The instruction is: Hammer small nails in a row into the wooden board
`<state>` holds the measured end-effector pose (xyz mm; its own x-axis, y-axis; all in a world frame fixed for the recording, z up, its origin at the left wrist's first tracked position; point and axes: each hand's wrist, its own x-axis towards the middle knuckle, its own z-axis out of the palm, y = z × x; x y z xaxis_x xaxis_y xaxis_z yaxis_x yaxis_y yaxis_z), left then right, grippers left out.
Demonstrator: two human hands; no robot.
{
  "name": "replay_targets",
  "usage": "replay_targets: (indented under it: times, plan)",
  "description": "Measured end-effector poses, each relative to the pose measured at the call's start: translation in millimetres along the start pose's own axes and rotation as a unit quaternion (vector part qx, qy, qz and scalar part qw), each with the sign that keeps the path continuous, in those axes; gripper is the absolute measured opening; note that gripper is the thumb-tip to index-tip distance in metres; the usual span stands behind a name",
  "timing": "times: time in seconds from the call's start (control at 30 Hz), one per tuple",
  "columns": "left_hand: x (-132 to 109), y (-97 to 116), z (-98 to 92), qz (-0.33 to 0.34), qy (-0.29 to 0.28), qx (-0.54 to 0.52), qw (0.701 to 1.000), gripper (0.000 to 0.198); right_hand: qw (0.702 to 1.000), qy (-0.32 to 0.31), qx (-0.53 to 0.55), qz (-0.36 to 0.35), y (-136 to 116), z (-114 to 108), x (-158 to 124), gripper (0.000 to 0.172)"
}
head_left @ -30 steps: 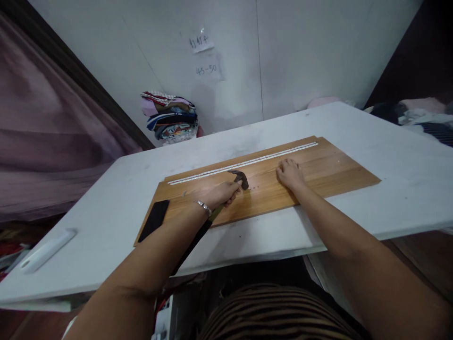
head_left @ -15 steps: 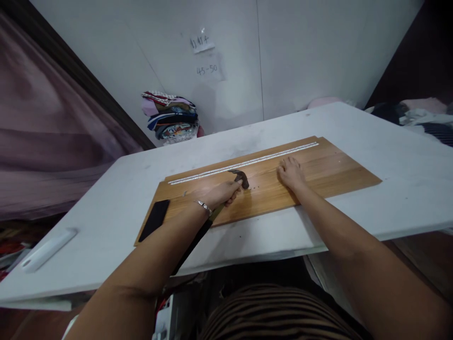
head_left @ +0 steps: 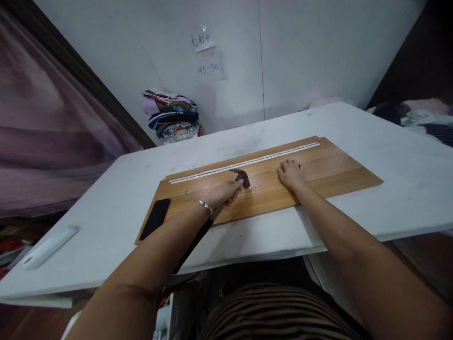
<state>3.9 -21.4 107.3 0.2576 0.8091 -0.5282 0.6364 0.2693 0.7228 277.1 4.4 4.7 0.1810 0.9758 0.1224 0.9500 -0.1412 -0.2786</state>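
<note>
My left hand (head_left: pixel 225 191) is wrapped round a claw hammer (head_left: pixel 244 179), gripping it close below its dark metal head. The handle runs back under my forearm toward the table's front edge. Below the hammer is a wooden board (head_left: pixel 339 172), with a short row of tiny dark points (head_left: pixel 255 187) beside the striking face; they are too small to tell apart as nails or holes. Farther right on the board rests my right hand (head_left: pixel 291 174), palm down, fingers slightly bent and holding nothing.
Along the board's far side lies a thin white strip (head_left: pixel 247 162). A black rectangle (head_left: pixel 155 218) is at its left end. The white table (head_left: pixel 95 203) also carries a long white object (head_left: pixel 49 248) at left. Folded clothes (head_left: pixel 173 115) are stacked by the wall.
</note>
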Motion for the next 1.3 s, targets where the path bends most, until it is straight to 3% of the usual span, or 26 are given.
replay_targets:
  times: [0.47,0.83,1.1,1.3]
  plan:
    - [3.5,-6.2,-3.5,0.018,0.002,-0.013,1.0,0.048,1.0,0.007,-0.001,-0.001,0.9,2.2,0.1,0.04]
    - [1.2,-3.2,-0.3,0.001,0.009,0.008,1.0,0.04,1.0,0.003,0.001,0.001,0.8,1.4,0.8,0.039]
    - [7.4,-7.8,-4.5,0.021,-0.014,0.001,1.0,0.044,1.0,0.002,0.001,-0.001,0.8,0.7,0.2,0.038]
    - [0.6,-2.4,1.1,-0.001,0.012,0.006,1.0,0.04,1.0,0.003,-0.001,0.002,0.1,1.5,0.8,0.039]
